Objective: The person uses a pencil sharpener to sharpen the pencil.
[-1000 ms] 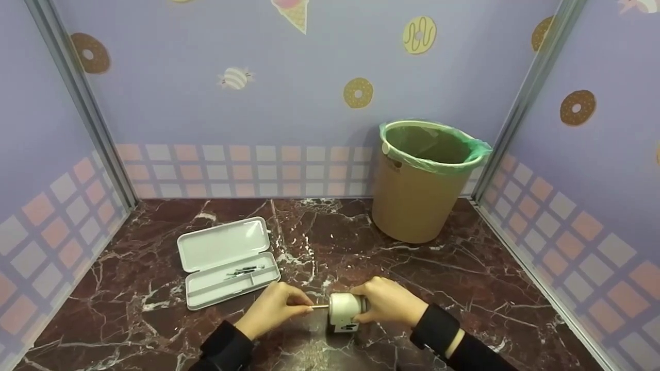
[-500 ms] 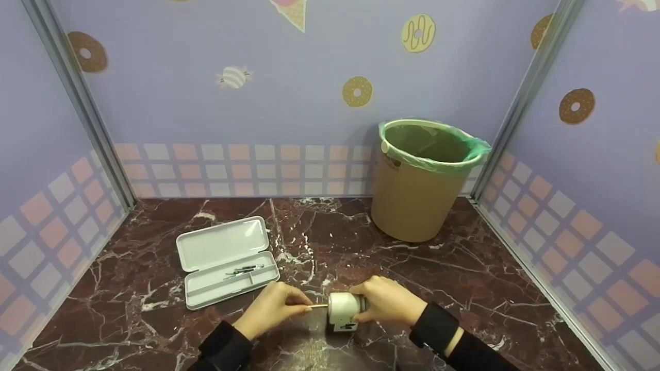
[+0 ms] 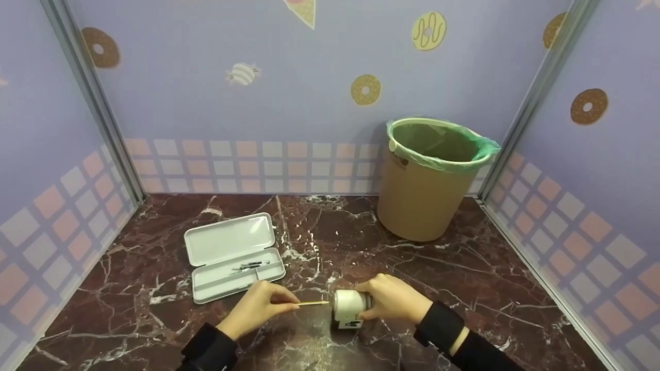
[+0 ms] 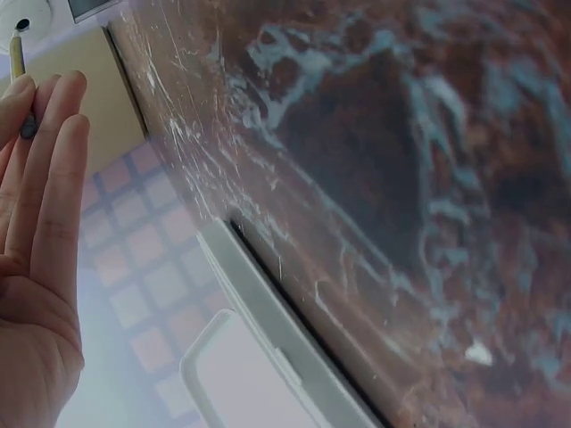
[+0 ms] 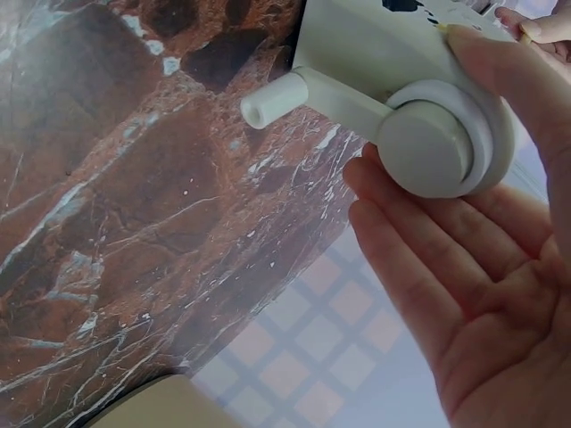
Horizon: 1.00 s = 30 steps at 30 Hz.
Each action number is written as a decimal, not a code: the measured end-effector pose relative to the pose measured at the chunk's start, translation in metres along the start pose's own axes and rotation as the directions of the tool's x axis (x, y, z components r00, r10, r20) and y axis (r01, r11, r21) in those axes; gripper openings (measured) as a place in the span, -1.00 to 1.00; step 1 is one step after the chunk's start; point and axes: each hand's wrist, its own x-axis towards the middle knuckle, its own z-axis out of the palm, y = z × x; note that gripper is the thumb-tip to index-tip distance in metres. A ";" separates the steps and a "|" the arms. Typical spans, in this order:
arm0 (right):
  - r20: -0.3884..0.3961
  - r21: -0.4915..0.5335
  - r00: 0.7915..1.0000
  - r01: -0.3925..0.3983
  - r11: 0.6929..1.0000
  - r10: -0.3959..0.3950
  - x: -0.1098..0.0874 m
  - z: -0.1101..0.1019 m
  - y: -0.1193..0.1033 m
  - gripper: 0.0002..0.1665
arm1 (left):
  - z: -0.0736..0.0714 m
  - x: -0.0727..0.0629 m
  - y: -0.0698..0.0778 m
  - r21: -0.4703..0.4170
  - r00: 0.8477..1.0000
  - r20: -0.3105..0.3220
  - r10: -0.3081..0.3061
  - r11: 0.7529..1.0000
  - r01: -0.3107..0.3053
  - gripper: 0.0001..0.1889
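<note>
Pencil [image 3: 313,303] in left hand [image 3: 252,312], pointing right, just short of sharpener [image 3: 347,308]. Sharpener stands on table [image 3: 515,288], right hand [image 3: 397,300] at its right side. Beyond left grip: case [image 3: 229,239], slim items [image 3: 252,266] inside. Beyond right grip: bin [image 3: 420,201], wall [image 3: 304,98] behind.

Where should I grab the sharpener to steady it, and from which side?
Probably hold the sharpener by its body, coming from above, with thumb and fingers on the near and far sides. The crank juts from its right end and the pencil points at its left, so keep both ends free.
</note>
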 end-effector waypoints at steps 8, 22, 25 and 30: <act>-0.014 -0.014 1.000 0.018 1.000 -0.018 0.001 0.002 -0.001 -0.66 | 0.001 -0.004 -0.004 -0.085 0.998 -0.024 -0.057 0.995 0.054 -0.84; -0.012 0.044 1.000 -0.027 0.999 0.027 0.000 0.007 -0.001 -0.65 | 0.023 0.018 0.027 -0.216 0.964 -0.225 -0.144 0.972 0.095 -0.85; -0.016 0.062 0.999 -0.026 0.998 0.027 -0.001 0.008 0.001 -0.64 | 0.030 0.024 0.035 -0.283 0.950 -0.255 -0.180 0.953 0.104 -0.83; -0.028 0.088 0.999 -0.029 0.996 0.032 -0.003 0.007 0.003 -0.61 | 0.043 0.035 0.048 -0.418 0.924 -0.297 -0.240 0.903 0.100 -0.77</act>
